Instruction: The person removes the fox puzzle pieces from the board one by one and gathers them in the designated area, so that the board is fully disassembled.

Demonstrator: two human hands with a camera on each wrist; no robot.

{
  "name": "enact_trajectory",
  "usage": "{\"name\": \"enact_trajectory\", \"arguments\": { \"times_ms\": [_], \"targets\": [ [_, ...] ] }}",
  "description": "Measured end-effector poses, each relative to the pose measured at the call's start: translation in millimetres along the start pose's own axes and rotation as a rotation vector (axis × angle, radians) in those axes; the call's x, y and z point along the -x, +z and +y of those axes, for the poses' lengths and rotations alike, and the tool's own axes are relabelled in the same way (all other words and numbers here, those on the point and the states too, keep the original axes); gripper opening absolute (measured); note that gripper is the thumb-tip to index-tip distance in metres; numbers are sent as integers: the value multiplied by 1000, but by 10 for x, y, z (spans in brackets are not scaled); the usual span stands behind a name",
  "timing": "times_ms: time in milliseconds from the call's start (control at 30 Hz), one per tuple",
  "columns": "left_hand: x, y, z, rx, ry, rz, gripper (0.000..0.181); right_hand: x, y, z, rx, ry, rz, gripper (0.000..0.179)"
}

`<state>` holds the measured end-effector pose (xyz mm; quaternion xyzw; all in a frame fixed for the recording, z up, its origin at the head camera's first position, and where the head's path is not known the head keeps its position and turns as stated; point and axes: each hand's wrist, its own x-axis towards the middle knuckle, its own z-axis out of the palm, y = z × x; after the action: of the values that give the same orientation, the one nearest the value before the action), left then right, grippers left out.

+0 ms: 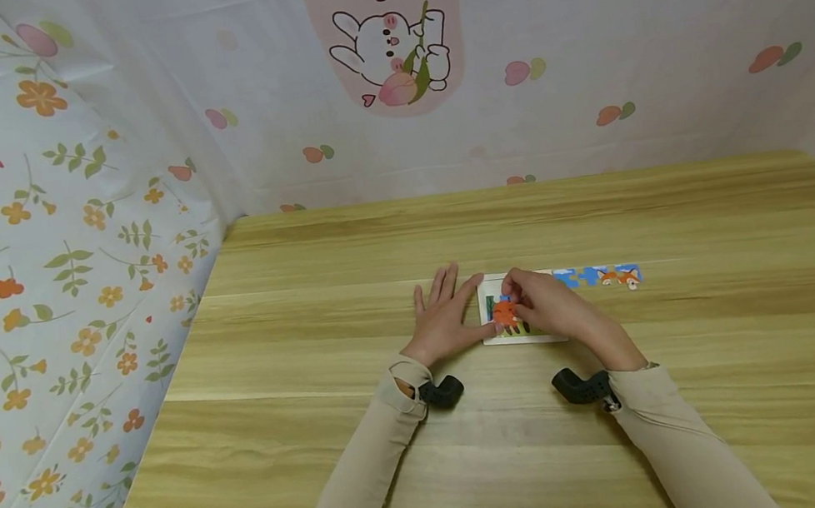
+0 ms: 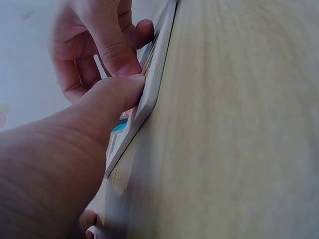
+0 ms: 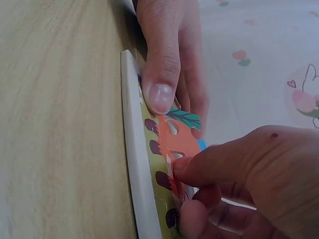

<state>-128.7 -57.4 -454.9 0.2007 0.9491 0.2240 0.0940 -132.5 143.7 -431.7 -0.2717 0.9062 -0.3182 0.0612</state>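
Note:
A white-rimmed puzzle tray [image 1: 526,339] lies on the table in front of both hands. Inside it are pieces with orange, green and dark striped patches. The left hand [image 1: 445,321] spreads its fingers flat on the table at the tray's left edge. In the right wrist view its thumb [image 3: 162,99] presses on the lower left of the picture. Over the tray, the right hand [image 1: 545,301] pinches an orange puzzle piece [image 3: 182,139] between thumb and fingers. That piece looks slightly tilted; its far side is hidden by the right fingers.
To the right of the tray, several loose pieces lie in a row: blue sky pieces [image 1: 591,276] and a fox-face piece [image 1: 619,276]. The wood-grain table [image 1: 294,317] ends at a patterned cloth [image 1: 559,128] behind, with a flowered cloth [image 1: 62,268] on the left.

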Motion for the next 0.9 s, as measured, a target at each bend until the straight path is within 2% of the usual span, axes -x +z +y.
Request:
{"name": "enact_trajectory", "arguments": {
  "times_ms": [600, 900],
  "targets": [
    [1, -20, 18, 2, -4, -3, 81, 12, 21, 19, 5, -23, 14, 16],
    [2, -10, 15, 8, 1, 3, 81, 21, 30, 30, -28, -27, 14, 15]
  ]
}}
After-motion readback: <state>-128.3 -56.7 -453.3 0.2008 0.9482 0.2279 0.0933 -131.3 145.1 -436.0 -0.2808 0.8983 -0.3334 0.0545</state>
